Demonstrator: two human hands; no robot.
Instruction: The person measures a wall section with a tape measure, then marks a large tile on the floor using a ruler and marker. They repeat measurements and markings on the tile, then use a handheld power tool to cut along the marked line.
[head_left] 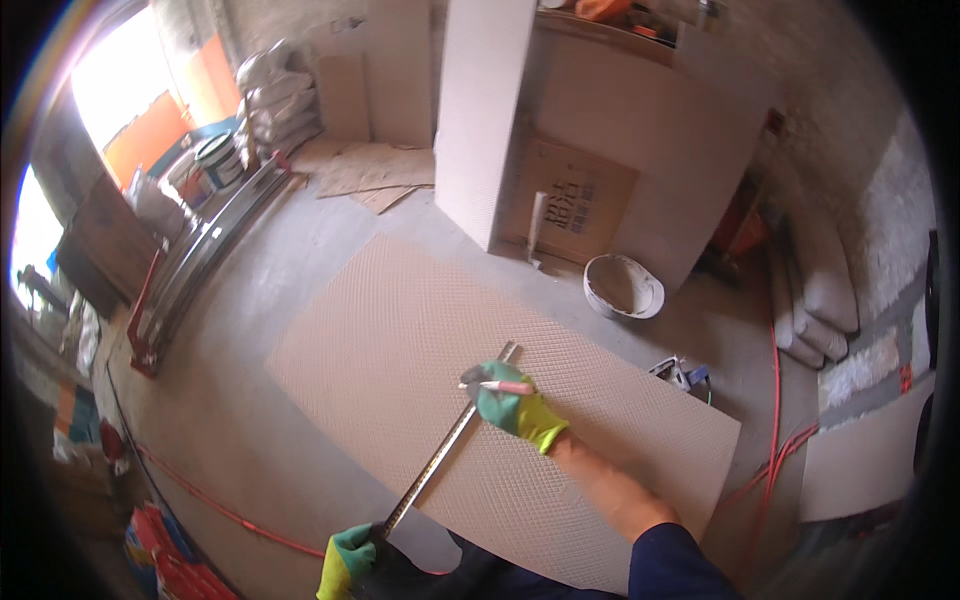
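A large beige tile (590, 420) lies in front of me, its waffle-patterned face up. A long metal ruler (437, 462) runs across it, from the near left edge toward the middle. My left hand (346, 560), in a green and yellow glove, is closed round the ruler's near end, just past the tile's edge. My right hand (505, 402), gloved alike, is closed on a pinkish marker (507, 387) held nearly level. It is over the ruler near its far end; whether it touches the ruler I cannot tell.
Beyond the tile stand a white bucket (622, 287) and a cardboard sheet (572, 200) against a large leaning panel (640, 130). A long tile cutter (205, 255) lies at left. A blue-grey tool (680, 374) sits by the tile's right edge. Red hoses (776, 400) cross the floor.
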